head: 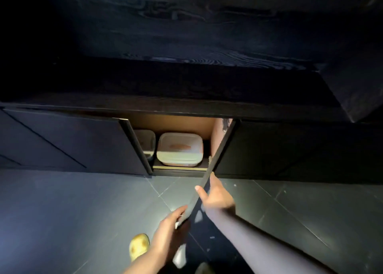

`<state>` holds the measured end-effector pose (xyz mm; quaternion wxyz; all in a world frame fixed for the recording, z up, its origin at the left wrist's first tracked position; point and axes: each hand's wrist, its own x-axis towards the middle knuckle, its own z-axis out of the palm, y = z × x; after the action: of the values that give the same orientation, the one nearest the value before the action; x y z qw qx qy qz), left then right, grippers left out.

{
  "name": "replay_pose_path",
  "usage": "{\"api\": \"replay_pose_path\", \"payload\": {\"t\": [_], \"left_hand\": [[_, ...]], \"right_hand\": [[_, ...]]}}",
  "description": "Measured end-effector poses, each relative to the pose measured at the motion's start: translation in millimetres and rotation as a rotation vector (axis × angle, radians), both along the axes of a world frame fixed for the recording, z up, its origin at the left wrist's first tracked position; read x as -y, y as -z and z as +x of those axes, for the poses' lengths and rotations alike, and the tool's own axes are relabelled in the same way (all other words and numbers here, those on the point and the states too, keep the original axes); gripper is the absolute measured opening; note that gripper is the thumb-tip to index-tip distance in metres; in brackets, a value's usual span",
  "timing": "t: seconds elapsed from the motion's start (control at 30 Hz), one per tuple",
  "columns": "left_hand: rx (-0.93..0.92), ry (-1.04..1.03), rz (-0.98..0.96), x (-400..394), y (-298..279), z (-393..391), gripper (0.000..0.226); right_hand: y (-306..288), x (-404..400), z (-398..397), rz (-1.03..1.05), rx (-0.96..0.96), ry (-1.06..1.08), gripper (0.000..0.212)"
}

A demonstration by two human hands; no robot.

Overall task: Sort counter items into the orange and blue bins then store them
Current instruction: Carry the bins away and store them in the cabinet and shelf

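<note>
Low cabinet under a dark table (186,45), view steeply down. Your right hand (217,199) is on the swung-out cabinet door (207,182): its fingers curl round the door's free edge, thumb (200,191) laid against the near face. Your left hand (167,230) is lower on the same edge, fingers (180,211) bent against the door; whether they clamp it or only press, you cannot tell through the blur.

Door stands partly open, edge-on to you, hinged at the right of the opening. A second door (72,141) at the left is closed or nearly so.

Inside on the cabinet shelf (180,168), lit: a pale lidded container (179,149) with an orange tint at its base, lying flat near the front. Just beside it on the left, a second container (147,143), half hidden by the door frame. Whether either is a task bin you cannot tell; no blue shows.

Floor: dark grey tiles (83,201). A yellow shoe (138,245) shows beside your left forearm.
</note>
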<state>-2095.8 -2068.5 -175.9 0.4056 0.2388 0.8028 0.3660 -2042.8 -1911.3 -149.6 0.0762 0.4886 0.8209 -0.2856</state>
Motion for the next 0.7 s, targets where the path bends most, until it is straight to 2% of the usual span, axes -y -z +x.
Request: {"api": "replay_pose_path", "payload": {"t": [0.03,0.13,0.3,0.37,0.47,0.63,0.7], "left_hand": [[-0.042,-0.032,-0.024,6.6,-1.4,-13.6,0.026],[-0.206,-0.162,-0.099,17.3,-4.2,-59.7,0.038],[-0.397,-0.312,-0.108,17.6,-14.9,-149.3,0.049],[-0.353,-0.367,-0.130,18.0,-15.4,-183.6,0.055],[-0.206,-0.377,-0.149,14.8,-8.8,-223.2,0.061],[-0.157,-0.369,-0.145,-2.9,5.9,-260.5,0.030],[-0.132,-0.374,-0.130,-14.0,7.5,-275.2,0.029]], "right_hand": [[-0.6,10.3,-13.7,0.006,-0.018,0.004,0.077],[-3.9,33.3,-52.2,0.091,-0.041,-0.135,0.088],[-5.7,46.2,-105.4,0.171,0.082,-0.477,0.074],[-4.5,50.9,-123.4,0.172,0.066,-0.567,0.072],[-0.7,54.6,-151.6,0.203,0.026,-0.502,0.080],[8.7,50.5,-187.2,0.211,0.079,-0.478,0.090],[10.4,37.5,-198.8,0.200,0.102,-0.506,0.087]]}}
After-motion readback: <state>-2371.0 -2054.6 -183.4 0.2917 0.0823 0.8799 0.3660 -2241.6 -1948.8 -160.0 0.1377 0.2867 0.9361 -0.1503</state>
